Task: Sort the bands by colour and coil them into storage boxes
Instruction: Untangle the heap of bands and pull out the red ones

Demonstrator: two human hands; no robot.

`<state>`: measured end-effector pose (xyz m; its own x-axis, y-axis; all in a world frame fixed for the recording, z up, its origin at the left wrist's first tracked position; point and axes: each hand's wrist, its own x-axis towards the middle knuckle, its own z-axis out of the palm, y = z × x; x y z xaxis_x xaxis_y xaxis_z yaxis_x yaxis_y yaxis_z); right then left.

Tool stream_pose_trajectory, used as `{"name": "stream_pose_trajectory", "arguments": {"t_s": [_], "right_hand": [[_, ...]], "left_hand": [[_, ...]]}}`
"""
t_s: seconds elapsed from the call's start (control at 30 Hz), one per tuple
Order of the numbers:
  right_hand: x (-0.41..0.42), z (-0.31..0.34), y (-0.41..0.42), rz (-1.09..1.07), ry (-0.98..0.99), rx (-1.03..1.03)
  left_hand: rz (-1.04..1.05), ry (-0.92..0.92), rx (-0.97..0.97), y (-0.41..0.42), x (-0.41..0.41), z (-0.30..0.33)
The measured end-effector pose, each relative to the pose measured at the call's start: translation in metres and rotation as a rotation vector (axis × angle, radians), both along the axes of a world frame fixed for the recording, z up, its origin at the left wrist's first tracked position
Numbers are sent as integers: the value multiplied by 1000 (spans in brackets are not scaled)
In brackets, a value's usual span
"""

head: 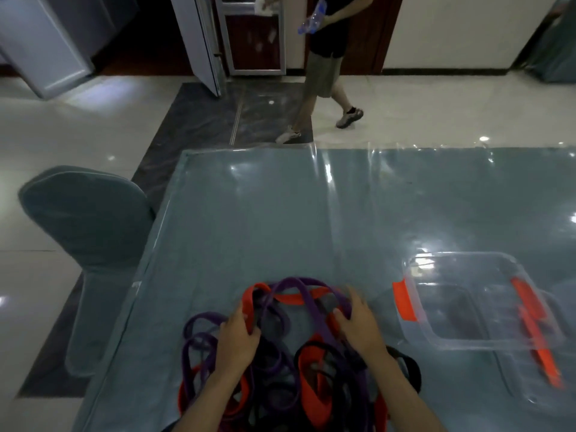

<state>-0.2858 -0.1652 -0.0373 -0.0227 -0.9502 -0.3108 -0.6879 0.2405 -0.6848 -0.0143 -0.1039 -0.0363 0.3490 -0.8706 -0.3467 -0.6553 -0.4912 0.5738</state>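
Observation:
A tangled heap of bands lies on the table's near edge: purple bands [199, 335], red bands [311, 381] and black bands [408, 369] wound through each other. My left hand [238, 338] rests on the heap's left part, its thumb and fingers pinching a red band [249, 302]. My right hand [361, 325] lies spread on the heap's right part, fingers over a purple band [307, 302]. A clear storage box [467, 335] with red latches stands to the right, with nothing in it.
The table [280, 213] has a grey-blue cloth under clear plastic. A second clear container or lid [530, 388] lies partly under the box. A covered chair [90, 232] stands at the left. Beyond the far edge a person [324, 67] walks past holding a bottle.

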Motion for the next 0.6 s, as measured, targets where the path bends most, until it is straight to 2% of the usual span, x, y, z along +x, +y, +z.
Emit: {"name": "stream_pose_trajectory", "arguments": {"t_s": [0.1,0.27,0.33,0.43,0.6], "right_hand": [[-4,-17,-26,-40,11,-22],[-7,-30,-53,-62,13,-99],[0,-29,-60,-54,-35,-125],[11,-23,-68,10,-86,-76],[13,-22,-74,260,131,20]], "left_hand": [[-11,95,37,-11,10,-8],[-79,-86,34,-24,31,-21],[-106,14,39,-28,37,-24],[-208,131,149,-34,40,-21],[-132,295,285,-46,37,-15]]}}
